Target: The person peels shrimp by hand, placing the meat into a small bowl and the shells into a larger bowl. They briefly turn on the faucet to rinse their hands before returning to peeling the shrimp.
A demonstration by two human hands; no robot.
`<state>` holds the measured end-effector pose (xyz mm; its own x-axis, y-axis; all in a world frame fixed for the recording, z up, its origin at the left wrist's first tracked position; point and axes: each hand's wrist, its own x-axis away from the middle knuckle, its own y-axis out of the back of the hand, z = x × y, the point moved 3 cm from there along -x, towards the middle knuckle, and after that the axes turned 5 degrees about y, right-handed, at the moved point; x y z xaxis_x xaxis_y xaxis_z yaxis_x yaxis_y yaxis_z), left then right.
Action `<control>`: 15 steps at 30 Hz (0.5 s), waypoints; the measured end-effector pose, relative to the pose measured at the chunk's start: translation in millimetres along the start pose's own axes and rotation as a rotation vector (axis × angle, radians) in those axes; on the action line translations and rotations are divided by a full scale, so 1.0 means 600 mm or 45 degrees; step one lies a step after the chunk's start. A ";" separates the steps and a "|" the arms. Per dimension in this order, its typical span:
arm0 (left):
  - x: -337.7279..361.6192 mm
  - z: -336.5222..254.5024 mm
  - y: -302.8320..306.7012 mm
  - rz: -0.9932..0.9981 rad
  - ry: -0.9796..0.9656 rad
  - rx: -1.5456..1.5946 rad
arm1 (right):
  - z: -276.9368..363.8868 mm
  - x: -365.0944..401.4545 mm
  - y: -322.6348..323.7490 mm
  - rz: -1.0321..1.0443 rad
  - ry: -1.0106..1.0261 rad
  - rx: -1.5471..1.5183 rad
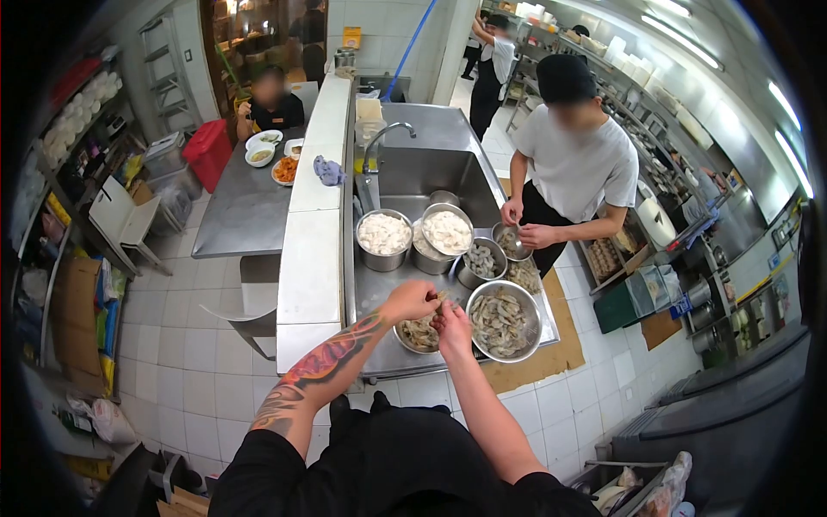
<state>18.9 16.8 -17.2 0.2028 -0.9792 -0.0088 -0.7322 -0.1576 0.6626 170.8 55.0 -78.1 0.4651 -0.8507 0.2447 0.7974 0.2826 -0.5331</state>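
Observation:
My left hand and my right hand meet with fingertips pinched on a small shrimp; the fingers hide most of it. Below them, a metal bowl with shells and shrimp pieces is partly covered by my hands. To the right stands a large metal bowl full of whole grey shrimp. Just behind it, a metal pot contains grey shrimp that look peeled. Two pots farther back are heaped with a pale white food, which I cannot identify.
Behind the pots is a steel sink with a tap. Across the counter a co-worker works with both hands over a metal bowl. A white tiled ledge borders the left side. Beyond it, another person sits by a table with dishes.

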 end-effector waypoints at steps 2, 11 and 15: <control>0.001 -0.003 -0.002 0.009 0.024 0.020 | -0.001 0.004 0.000 -0.029 0.014 0.000; 0.012 -0.022 0.001 0.126 0.140 0.049 | 0.012 0.029 -0.013 0.007 0.037 0.020; 0.018 -0.037 0.013 0.037 0.116 -0.021 | 0.012 0.031 -0.011 0.063 0.000 0.058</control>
<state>29.6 7.8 4.4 0.2401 -0.9676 0.0782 -0.7279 -0.1262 0.6739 177.1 40.6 -64.4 0.5044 -0.8352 0.2191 0.7902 0.3442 -0.5071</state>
